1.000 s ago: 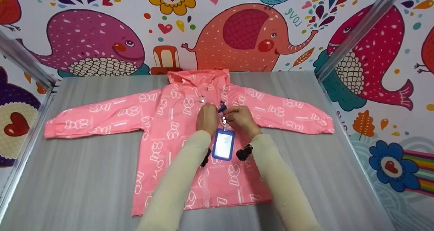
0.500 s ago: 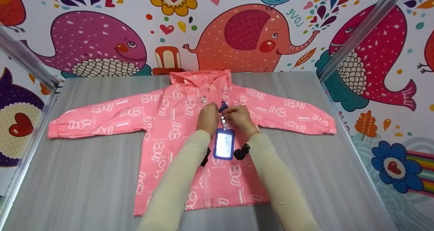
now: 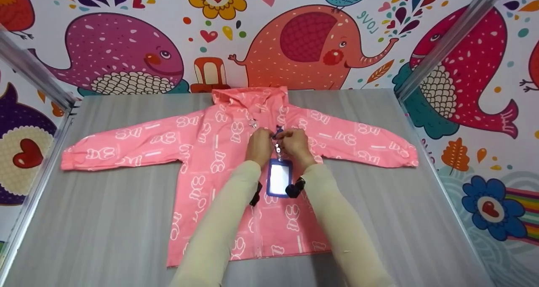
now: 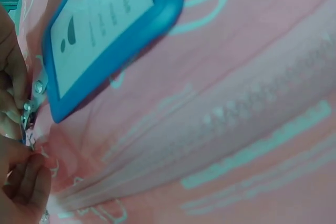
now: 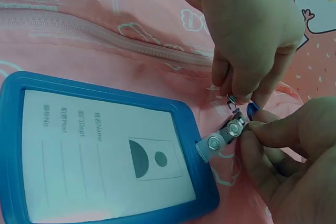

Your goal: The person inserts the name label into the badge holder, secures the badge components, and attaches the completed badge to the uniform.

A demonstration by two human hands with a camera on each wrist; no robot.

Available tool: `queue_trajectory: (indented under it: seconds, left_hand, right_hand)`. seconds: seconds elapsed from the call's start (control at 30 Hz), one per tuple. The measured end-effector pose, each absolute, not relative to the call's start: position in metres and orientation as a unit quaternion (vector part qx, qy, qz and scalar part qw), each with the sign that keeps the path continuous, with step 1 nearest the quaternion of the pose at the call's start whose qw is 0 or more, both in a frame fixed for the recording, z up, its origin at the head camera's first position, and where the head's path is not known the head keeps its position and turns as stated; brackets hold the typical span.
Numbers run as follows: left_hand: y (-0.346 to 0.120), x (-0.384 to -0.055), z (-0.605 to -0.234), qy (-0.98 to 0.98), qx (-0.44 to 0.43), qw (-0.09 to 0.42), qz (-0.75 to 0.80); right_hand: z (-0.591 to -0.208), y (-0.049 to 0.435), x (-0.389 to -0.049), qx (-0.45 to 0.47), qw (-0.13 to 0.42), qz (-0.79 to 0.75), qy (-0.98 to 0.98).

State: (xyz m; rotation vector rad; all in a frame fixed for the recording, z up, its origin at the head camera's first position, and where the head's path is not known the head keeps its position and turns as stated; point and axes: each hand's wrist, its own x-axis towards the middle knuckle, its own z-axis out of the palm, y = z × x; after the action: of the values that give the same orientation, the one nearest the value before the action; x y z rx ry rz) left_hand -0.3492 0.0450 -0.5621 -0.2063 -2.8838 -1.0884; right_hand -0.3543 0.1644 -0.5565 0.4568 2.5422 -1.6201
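Note:
A pink jacket (image 3: 198,219) with white bunny prints lies spread out, sleeves to both sides. On its chest rests a blue-framed badge holder (image 3: 269,186), its blank card facing up. My right hand (image 3: 296,146) pinches the badge clip (image 5: 231,130) between thumb and forefinger. Close beside it my left hand (image 3: 259,146), fingers curled, pinches at the clip's small metal end (image 5: 231,99), mostly hidden by the fingertips. A short dark blue piece (image 3: 278,130) shows between the two hands. Both hands and the clip also appear at the edge of the left wrist view.
The grey tabletop (image 3: 105,219) extends around the jacket, with metal rails (image 3: 446,47) along the sides. A cartoon-printed wall (image 3: 307,47) stands behind. Another small shiny metal piece (image 3: 253,123) sits on the jacket near the collar. The zipper (image 5: 136,45) runs down its front.
My right hand has shifted a little left, closer to my left hand, and its fingertips now overlap the blue piece more. The black wrist camera now covers the badge holder's lower right corner.

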Motion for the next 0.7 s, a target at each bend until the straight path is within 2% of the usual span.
queue_trajectory:
  seconds: [0.3, 0.7]
  left_hand:
    - [0.0455, -0.3488, -0.5595, -0.930, -0.076, 0.049, -0.356]
    - [0.0455, -0.3494, -0.5589, -0.944, -0.111, 0.064, -0.303]
  right_hand:
    - [-0.5568, 0.1600, -0.3544, 0.088, -0.056, -0.482, 0.870]
    - [-0.5603, 0.1579, -0.3559, 0.078, -0.077, -0.520, 0.847]
